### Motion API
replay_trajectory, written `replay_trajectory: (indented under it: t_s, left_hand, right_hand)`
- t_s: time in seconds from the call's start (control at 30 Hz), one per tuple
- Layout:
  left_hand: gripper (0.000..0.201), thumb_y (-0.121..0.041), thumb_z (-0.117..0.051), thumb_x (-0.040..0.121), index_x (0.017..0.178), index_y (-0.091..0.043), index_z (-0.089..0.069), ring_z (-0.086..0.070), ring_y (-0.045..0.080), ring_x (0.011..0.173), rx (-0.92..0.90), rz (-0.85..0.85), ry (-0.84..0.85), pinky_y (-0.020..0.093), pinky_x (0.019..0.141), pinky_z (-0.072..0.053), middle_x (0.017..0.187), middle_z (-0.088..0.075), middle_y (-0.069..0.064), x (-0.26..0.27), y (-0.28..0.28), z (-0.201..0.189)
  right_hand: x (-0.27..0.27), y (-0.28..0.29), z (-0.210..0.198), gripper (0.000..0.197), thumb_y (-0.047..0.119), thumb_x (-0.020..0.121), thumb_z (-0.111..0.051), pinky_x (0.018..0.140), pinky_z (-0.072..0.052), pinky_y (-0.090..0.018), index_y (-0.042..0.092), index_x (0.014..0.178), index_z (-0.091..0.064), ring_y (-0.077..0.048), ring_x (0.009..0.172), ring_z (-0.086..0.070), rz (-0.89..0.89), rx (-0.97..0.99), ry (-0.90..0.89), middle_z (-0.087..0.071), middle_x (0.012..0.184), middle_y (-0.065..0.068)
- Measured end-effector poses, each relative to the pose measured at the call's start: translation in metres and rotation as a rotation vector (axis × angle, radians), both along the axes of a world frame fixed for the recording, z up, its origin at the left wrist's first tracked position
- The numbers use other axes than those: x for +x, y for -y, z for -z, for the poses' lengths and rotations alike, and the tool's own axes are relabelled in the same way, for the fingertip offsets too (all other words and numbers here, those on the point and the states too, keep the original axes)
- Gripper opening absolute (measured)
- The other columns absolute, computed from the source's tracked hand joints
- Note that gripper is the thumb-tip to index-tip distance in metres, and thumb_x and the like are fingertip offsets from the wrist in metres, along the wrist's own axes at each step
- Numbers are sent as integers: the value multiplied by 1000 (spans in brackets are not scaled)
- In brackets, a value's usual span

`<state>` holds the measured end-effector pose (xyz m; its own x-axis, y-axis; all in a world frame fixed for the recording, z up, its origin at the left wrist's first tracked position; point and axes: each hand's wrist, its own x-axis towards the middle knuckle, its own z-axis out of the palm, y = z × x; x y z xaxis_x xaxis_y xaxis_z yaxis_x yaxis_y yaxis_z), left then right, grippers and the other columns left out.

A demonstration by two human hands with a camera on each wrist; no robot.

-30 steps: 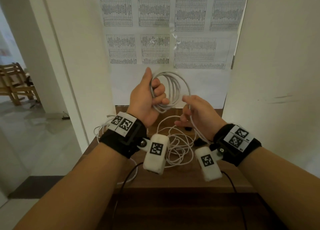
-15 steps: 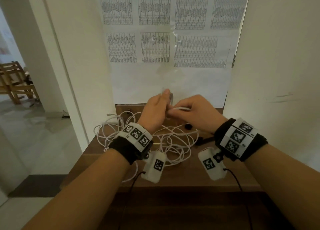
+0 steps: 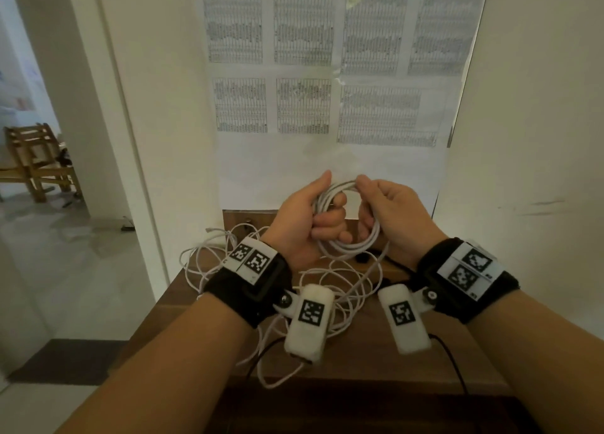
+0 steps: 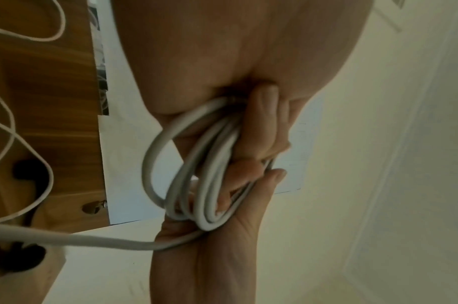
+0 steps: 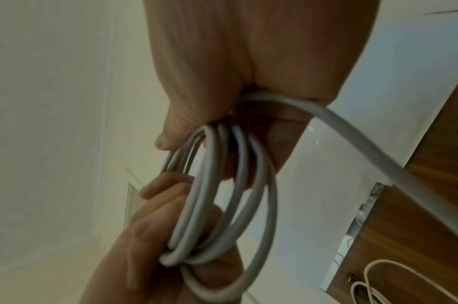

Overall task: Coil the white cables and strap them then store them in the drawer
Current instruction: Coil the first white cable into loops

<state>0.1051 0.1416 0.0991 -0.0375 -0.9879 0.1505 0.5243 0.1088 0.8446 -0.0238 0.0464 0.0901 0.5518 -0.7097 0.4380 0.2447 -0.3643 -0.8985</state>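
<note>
Wood-grain desk (image 3: 366, 358) stood against a pale wall hung with printed sheets (image 3: 330, 54); a wooden chair (image 3: 36, 159) showed through the doorway at left.

Coil (image 3: 346, 247) of white cable was held above the desk, between both hands. Left hand (image 3: 304, 218) had its fingers curled round the coil's left side, thumb up. Right hand (image 3: 392, 211) pinched the top of the loops with thumb and fingers and wrapped the right side. A tail of the same cable ran from the right hand down to the desk. Loose cables (image 3: 330, 290), thinner and tangled, lay on the desk under the wrists. No drawer or strap could be identified; a small dark item near the coil was too unclear to name.

Judgement: coiling step, several turns made, tail not yet taken in. To do it well: left hand should anchor the bundle, right hand feed each turn at matching loop size, letting the cable roll slightly so it lies without twist. Draw the tail gently, since it may snag in the tangle.

Materials: cable round, smooth, matte pale grey-white, springy enough to hold open loops; loops fanned apart in the wrist views, not yet tight. Desk surface smooth, dark laminate look.
</note>
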Motion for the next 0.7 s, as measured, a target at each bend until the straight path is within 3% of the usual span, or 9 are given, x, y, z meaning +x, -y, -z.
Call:
replay_trajectory:
  t_s: [0.13, 0.3, 0.37, 0.43, 0.53, 0.6, 0.7]
  left_hand:
    - [52, -46, -31, 102, 74, -9, -53, -33, 12, 39, -1, 86, -44, 31, 66, -44, 45, -33, -3, -3, -4, 8]
    - [59, -52, -33, 101, 53, -18, -41, -20, 9, 32, 4, -54, -131, 24, 47, -37, 39, -22, -6, -12, -4, 4]
    - [58, -50, -36, 102, 54, -19, -40, -18, 10, 33, -10, -151, -176, 23, 43, -37, 40, -20, -6, -11, -3, -1]
    - [55, -48, -37, 103, 57, -18, -39, -19, 10, 33, -45, -227, -229, 24, 44, -40, 42, -19, -6, -4, -3, -5]
    - [51, -49, -34, 104, 63, -19, -39, -20, 9, 36, -110, -289, -302, 24, 52, -44, 45, -21, -7, 7, -3, -16]
    - [51, -50, -32, 104, 64, -19, -38, -23, 9, 38, -147, -313, -340, 24, 56, -44, 47, -24, -7, 12, -3, -22]
    - [48, -48, -33, 104, 66, -19, -39, -28, 10, 42, -193, -344, -406, 24, 63, -41, 50, -30, -5, 19, -2, -27]
  right_hand:
    - [6, 2, 1, 44, 49, 91, -64, 47, -39, -31, 10, 76, -51, -23, 45, -38, -7, 46, 36, -38, 54, -8]
    - [9, -5, -4, 40, 46, 97, -57, 48, -42, -29, 12, 76, -54, -22, 46, -43, 19, 48, 2, -45, 55, -7]
    - [8, -9, -3, 42, 52, 96, -54, 59, -53, -36, 11, 90, -62, -26, 56, -59, -26, 114, -40, -61, 67, -10]
    - [6, -12, 3, 53, 59, 90, -55, 71, -60, -46, 10, 110, -61, -32, 71, -70, -104, 216, -83, -71, 81, -14]
    - [5, -18, 20, 36, 34, 99, -58, 76, -56, -47, 5, 119, -54, -33, 71, -68, -87, 230, -117, -64, 70, -13]
    - [9, -21, 32, 24, 18, 101, -57, 72, -55, -45, 4, 119, -50, -33, 66, -64, -65, 278, -84, -56, 67, -11]
    - [12, -23, 39, 20, 13, 98, -61, 74, -56, -54, 10, 112, -48, -32, 60, -63, 20, 320, -11, -57, 68, -11]
